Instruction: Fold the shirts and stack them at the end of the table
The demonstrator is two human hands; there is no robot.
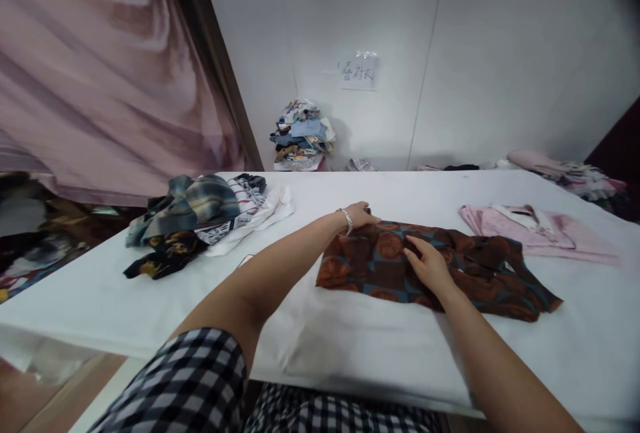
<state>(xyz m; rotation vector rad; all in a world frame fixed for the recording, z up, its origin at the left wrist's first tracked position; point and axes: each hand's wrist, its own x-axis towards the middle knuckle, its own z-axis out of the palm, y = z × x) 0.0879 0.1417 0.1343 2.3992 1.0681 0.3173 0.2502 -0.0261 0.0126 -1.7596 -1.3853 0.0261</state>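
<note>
A brown shirt (390, 266) with blue and rust circle patterns lies folded lengthwise on the white table, its collar toward the right. My left hand (357, 215), wearing a silver bracelet, is at the shirt's far left corner, with thumb and fingers closed on the fabric edge. Resting on the middle of the shirt, my right hand (429, 265) has its thumb and fingers apart. Just beyond the collar end, a folded pink shirt (545, 230) with a white collar lies on the table.
A loose heap of clothes (200, 206) lies on the table's left side. Behind the white table (320, 183), a tall stack of folded clothes (303, 136) stands by the wall. More clothes (575, 176) are piled at the far right. A handwritten paper sign (359, 73) hangs on the wall.
</note>
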